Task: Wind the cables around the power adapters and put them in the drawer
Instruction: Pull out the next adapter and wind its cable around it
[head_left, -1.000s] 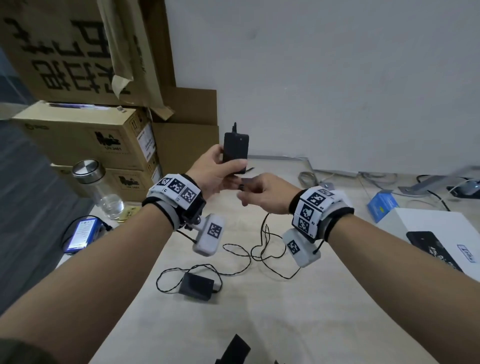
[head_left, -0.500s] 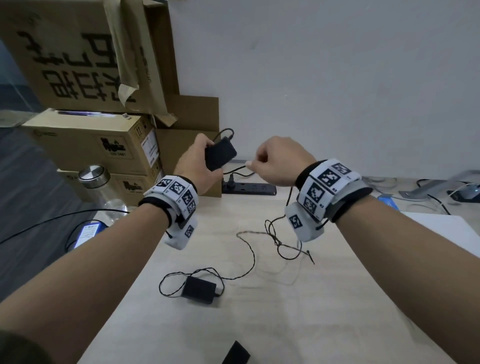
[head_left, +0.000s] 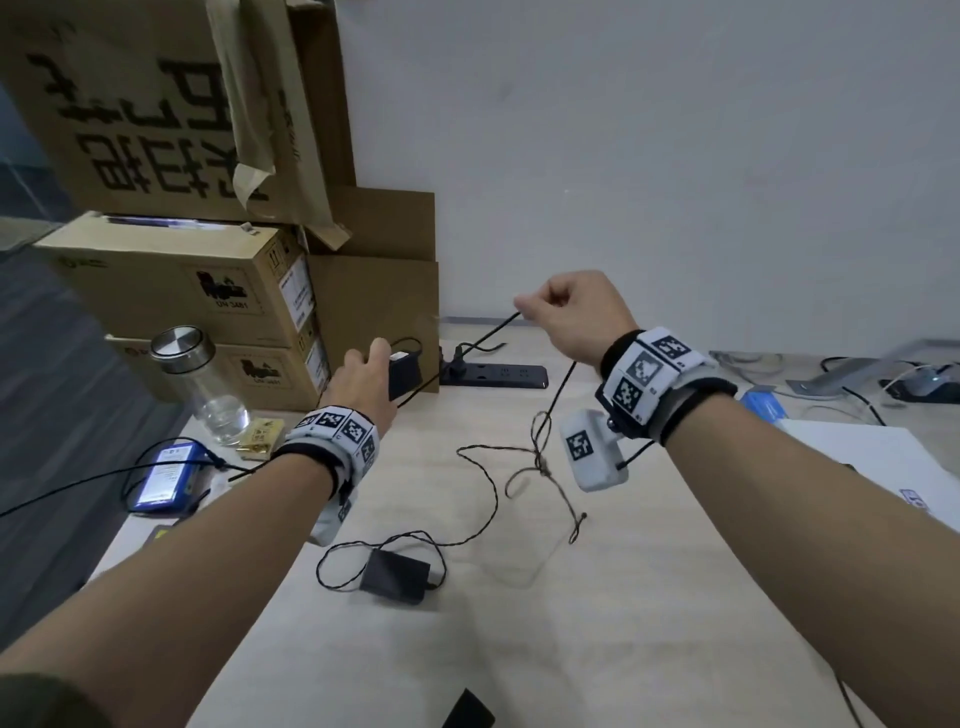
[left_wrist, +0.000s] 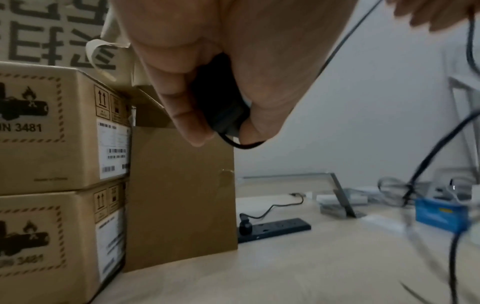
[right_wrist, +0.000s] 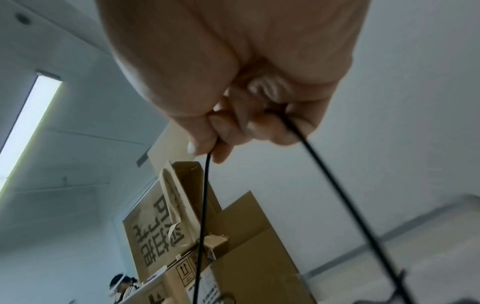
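Two adapters are in play, and only one is in hand. At the left, the left hand (head_left: 363, 382) wraps its fingers round a black power adapter (head_left: 404, 373), held above the bench (head_left: 623, 623) in front of the cardboard boxes (head_left: 197, 291). If that grasp loosens while the cord is under tension, the block could twist or slip out. Below it, the second adapter (head_left: 396, 576) lies flat on the bench, its own thin lead (head_left: 483, 499) snaking loose beside it. The hanging slack seems to cross this lead, though the head view is too fine to say whether they are knotted together. If they are, pulling would drag the second adapter along. Further right, the cable (head_left: 467, 345) runs taut up to the right hand (head_left: 576, 312), which pinches it between thumb and curled fingers. The rest drops from the fist into a tangled loop (head_left: 540, 457) over the bench. That snarl could tighten into a knot as winding draws it in. No drawer is in view.
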